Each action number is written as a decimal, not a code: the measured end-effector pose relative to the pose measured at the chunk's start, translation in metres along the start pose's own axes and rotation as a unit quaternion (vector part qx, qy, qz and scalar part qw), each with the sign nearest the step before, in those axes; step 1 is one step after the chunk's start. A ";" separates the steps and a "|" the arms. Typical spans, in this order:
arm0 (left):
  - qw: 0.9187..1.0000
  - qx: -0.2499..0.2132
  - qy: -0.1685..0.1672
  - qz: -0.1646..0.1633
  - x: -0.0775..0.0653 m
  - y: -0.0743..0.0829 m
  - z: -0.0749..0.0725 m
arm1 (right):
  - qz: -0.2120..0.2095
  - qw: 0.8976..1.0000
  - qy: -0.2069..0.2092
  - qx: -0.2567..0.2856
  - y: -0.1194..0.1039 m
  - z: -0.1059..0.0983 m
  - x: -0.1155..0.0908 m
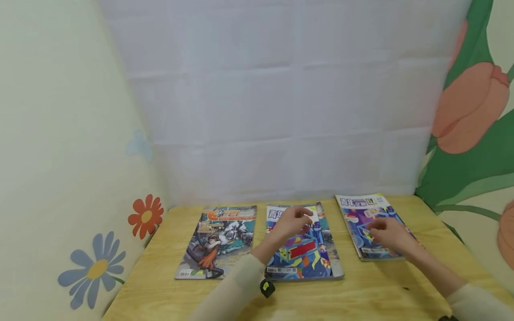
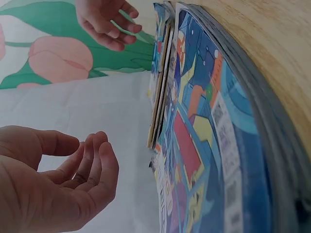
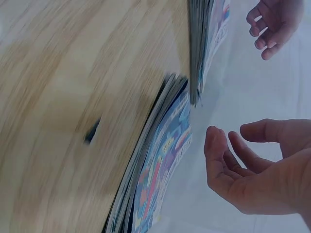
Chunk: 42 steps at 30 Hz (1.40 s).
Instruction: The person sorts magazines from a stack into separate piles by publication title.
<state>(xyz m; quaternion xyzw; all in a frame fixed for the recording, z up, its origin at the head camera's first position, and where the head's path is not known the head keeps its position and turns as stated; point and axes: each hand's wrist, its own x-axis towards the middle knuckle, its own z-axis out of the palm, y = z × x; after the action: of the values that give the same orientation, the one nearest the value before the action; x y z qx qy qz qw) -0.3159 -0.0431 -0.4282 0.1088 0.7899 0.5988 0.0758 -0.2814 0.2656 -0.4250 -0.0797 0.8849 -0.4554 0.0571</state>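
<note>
My left hand (image 1: 295, 221) hovers over the middle stack of magazines (image 1: 297, 263), its fingers loosely bent and nothing in them. The top magazine there has a blue and purple cover; a greyer one sticks out beneath it on the right. Above the right-hand stack (image 1: 357, 223), which shows the same kind of cover, hangs my right hand (image 1: 388, 234), also holding nothing. In the left wrist view a gap shows between the left hand (image 2: 73, 179) and the magazine cover (image 2: 194, 141). The right wrist view shows the right hand (image 3: 257, 165) raised off its stack (image 3: 160, 165).
A magazine with a grey and orange cover (image 1: 221, 240) lies on the left of the wooden table (image 1: 152, 276). Behind the table hangs a white cloth (image 1: 281, 102). Painted walls (image 1: 72, 133) stand on both sides. A small dark mark (image 1: 406, 288) shows near the right front.
</note>
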 end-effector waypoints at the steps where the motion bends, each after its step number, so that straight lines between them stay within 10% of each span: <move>1: 1.000 0.001 0.003 0.003 -0.003 -0.001 -0.003 | -0.004 1.000 -0.001 -0.003 -0.002 0.004 0.001; 18: 0.986 0.141 0.073 0.051 -0.046 -0.017 -0.041 | -0.005 0.996 -0.039 0.074 -0.023 0.053 0.010; 29: 0.968 0.217 0.128 0.001 -0.059 -0.040 -0.068 | 0.019 0.992 -0.077 0.101 -0.037 0.077 0.021; 42: 0.978 0.177 0.093 -0.060 -0.058 -0.048 -0.071 | 0.058 0.993 -0.076 0.066 -0.037 0.098 0.033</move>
<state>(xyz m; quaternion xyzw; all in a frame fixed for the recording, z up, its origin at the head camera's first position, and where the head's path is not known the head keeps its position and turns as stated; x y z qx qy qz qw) -0.2815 -0.1366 -0.4559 0.0167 0.8920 0.4514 0.0172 -0.2931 0.1596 -0.4522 -0.0587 0.8490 -0.5016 0.1553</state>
